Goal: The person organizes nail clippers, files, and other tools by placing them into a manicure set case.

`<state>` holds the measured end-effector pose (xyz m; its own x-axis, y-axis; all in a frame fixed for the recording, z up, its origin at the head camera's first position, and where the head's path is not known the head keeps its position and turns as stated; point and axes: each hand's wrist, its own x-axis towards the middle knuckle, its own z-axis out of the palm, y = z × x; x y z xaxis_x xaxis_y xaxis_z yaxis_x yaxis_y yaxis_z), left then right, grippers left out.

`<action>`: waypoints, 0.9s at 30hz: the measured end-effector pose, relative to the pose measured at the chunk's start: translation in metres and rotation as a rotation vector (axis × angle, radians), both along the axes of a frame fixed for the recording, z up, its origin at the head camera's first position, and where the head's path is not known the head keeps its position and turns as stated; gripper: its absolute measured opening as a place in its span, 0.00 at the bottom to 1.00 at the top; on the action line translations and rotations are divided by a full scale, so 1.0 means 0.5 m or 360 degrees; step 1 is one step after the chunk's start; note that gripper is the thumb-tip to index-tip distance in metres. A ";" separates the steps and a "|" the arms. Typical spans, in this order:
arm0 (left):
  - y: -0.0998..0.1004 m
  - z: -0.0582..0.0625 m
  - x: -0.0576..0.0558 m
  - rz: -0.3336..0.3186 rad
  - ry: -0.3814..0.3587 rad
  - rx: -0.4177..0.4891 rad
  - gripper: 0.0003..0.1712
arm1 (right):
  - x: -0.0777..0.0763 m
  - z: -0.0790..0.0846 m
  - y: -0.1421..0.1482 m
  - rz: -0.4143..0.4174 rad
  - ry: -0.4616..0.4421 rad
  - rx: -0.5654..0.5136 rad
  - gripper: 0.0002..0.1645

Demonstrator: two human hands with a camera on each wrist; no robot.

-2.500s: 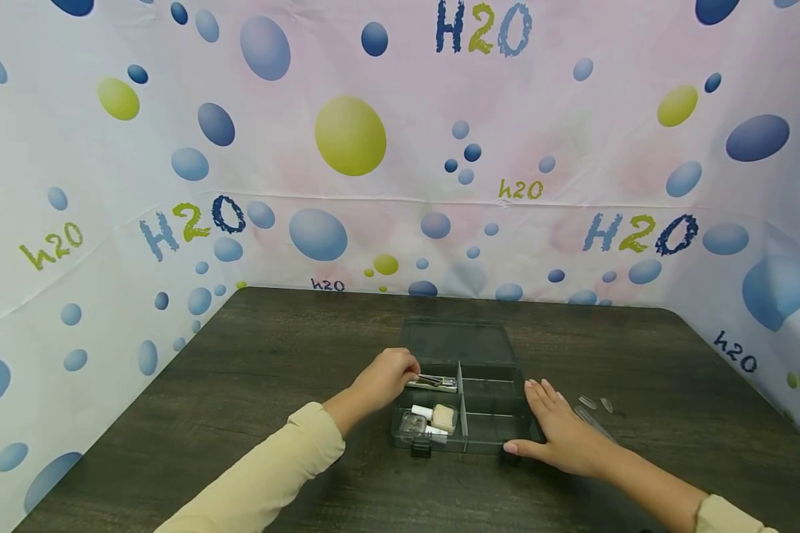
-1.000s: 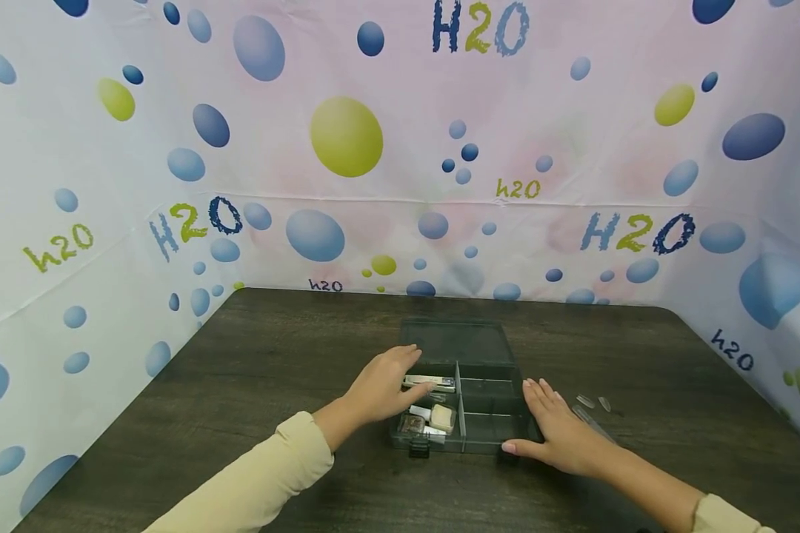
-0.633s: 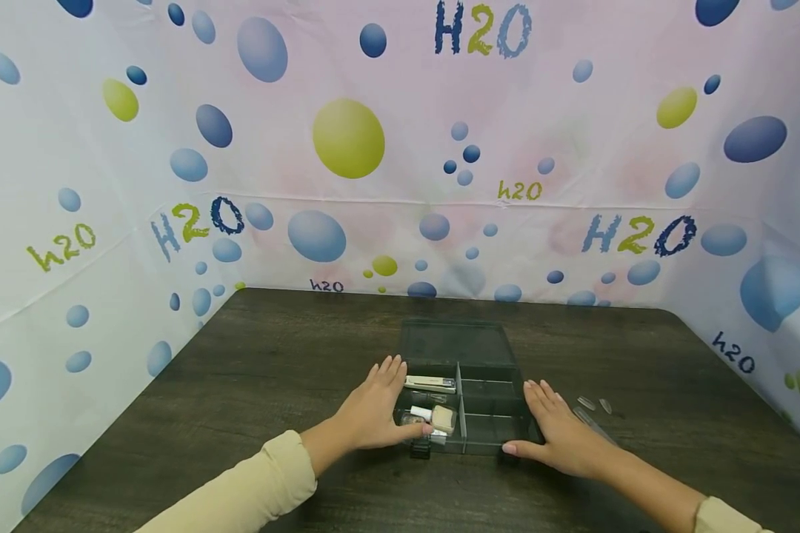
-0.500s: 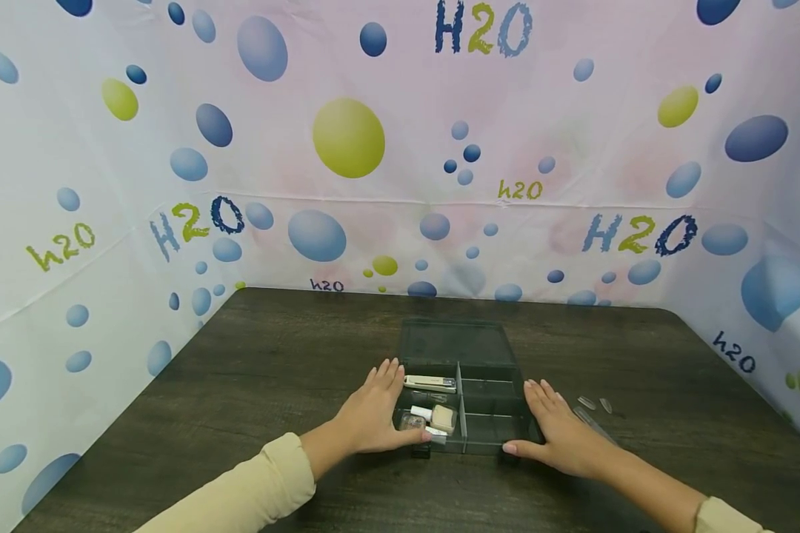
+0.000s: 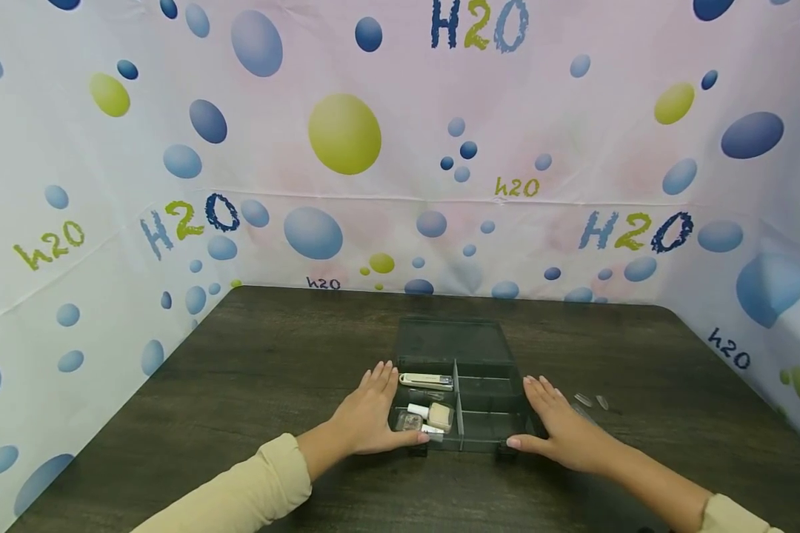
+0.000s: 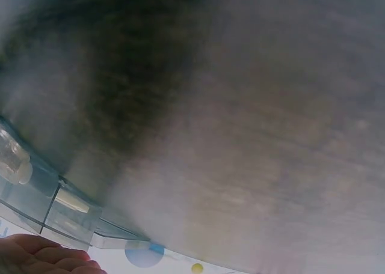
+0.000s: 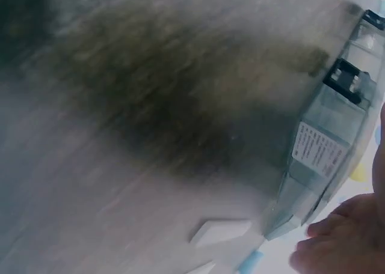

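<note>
A dark see-through organizer box (image 5: 490,445) stands on the table with its lid (image 5: 453,340) laid back. In its back left compartment lies a cream nail clipper (image 5: 427,381). Several small nail polish bottles fill the front left one, among them a cream bottle (image 5: 440,417) and a glittery one (image 5: 410,421). My left hand (image 5: 365,420) is at the box's left wall, fingers straight, thumb along the front edge. Opposite it, my right hand (image 5: 563,433) lies flat-fingered along the right wall, thumb at the front corner.
Clear curved pieces resembling nail tips (image 5: 583,400) lie on the table (image 5: 293,355) just right of my right hand. A black latch (image 7: 346,80) and a printed label (image 7: 317,149) show on the box in the right wrist view. A patterned curtain (image 5: 400,148) surrounds the table.
My left hand has let go of the nail clipper, left the back compartment and come down to the box's left side with fingers straightened. My right hand stays at the right wall.
</note>
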<state>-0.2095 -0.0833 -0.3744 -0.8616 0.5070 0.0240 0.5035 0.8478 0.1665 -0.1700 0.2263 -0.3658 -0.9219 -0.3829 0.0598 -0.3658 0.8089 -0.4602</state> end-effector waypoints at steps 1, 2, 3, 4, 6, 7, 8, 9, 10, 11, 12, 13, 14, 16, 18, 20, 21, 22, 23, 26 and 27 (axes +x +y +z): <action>0.000 0.000 0.000 -0.0001 0.0002 0.0005 0.62 | 0.001 0.003 0.002 -0.0010 0.0050 0.0001 0.58; -0.001 0.000 0.000 -0.0002 0.0002 0.0012 0.62 | 0.001 0.006 0.006 -0.0010 0.0124 -0.0008 0.56; -0.001 0.000 0.000 -0.0003 0.0005 0.0017 0.62 | 0.002 0.008 0.010 -0.0019 0.0206 -0.0028 0.54; -0.002 0.000 0.000 -0.0001 0.0008 0.0020 0.62 | 0.002 0.010 0.014 -0.0023 0.0300 -0.0052 0.51; -0.003 0.000 0.000 0.0001 0.0007 0.0029 0.62 | 0.002 0.011 0.024 -0.0043 0.0485 -0.0111 0.44; -0.003 0.000 0.000 0.0001 0.0003 0.0034 0.62 | 0.003 0.010 0.030 -0.0048 0.0570 -0.0150 0.41; -0.003 0.000 0.000 0.0002 -0.0001 0.0037 0.62 | 0.003 0.008 0.036 -0.0056 0.0653 -0.0182 0.38; -0.003 -0.001 0.000 0.0001 -0.0003 0.0039 0.62 | 0.005 0.006 0.041 -0.0082 0.0721 -0.0202 0.36; -0.003 -0.002 0.000 0.0001 -0.0008 0.0043 0.62 | 0.006 0.003 0.048 -0.0108 0.0781 -0.0217 0.34; -0.002 -0.002 0.000 -0.0001 -0.0011 0.0046 0.62 | 0.009 0.000 0.053 -0.0139 0.0836 -0.0227 0.32; -0.002 -0.003 0.000 -0.0004 -0.0013 0.0048 0.62 | 0.012 -0.004 0.058 -0.0174 0.0885 -0.0226 0.30; -0.002 -0.003 -0.001 -0.0007 -0.0013 0.0049 0.62 | 0.015 -0.007 0.062 -0.0219 0.0912 -0.0223 0.28; -0.002 -0.003 -0.001 -0.0011 -0.0011 0.0049 0.62 | 0.018 -0.010 0.066 -0.0264 0.0933 -0.0211 0.27; -0.002 -0.002 -0.001 -0.0017 -0.0005 0.0045 0.62 | 0.027 -0.017 0.073 -0.0349 0.0910 -0.0195 0.24; -0.003 -0.002 -0.001 -0.0020 0.0002 0.0042 0.62 | 0.038 -0.024 0.078 -0.0424 0.0814 -0.0173 0.22; -0.003 -0.002 -0.002 -0.0018 0.0001 0.0045 0.62 | 0.047 -0.033 0.082 -0.0488 0.0665 -0.0147 0.23; -0.003 -0.002 -0.002 -0.0016 -0.0002 0.0048 0.62 | 0.051 -0.038 0.084 -0.0517 0.0580 -0.0137 0.23; -0.003 -0.002 -0.002 -0.0013 -0.0006 0.0052 0.62 | 0.055 -0.043 0.085 -0.0540 0.0494 -0.0130 0.25; -0.003 -0.003 -0.002 -0.0011 -0.0012 0.0057 0.62 | 0.058 -0.047 0.087 -0.0565 0.0413 -0.0121 0.26; -0.002 -0.004 -0.002 -0.0014 -0.0029 0.0069 0.62 | 0.060 -0.058 0.088 -0.0642 0.0211 -0.0084 0.28; -0.002 -0.005 -0.002 -0.0018 -0.0032 0.0073 0.62 | 0.060 -0.061 0.088 -0.0659 0.0163 -0.0076 0.28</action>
<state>-0.2104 -0.0843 -0.3769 -0.8564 0.5155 0.0300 0.5091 0.8333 0.2155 -0.1403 0.2705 -0.3963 -0.9856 0.0237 0.1675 -0.0603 0.8758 -0.4788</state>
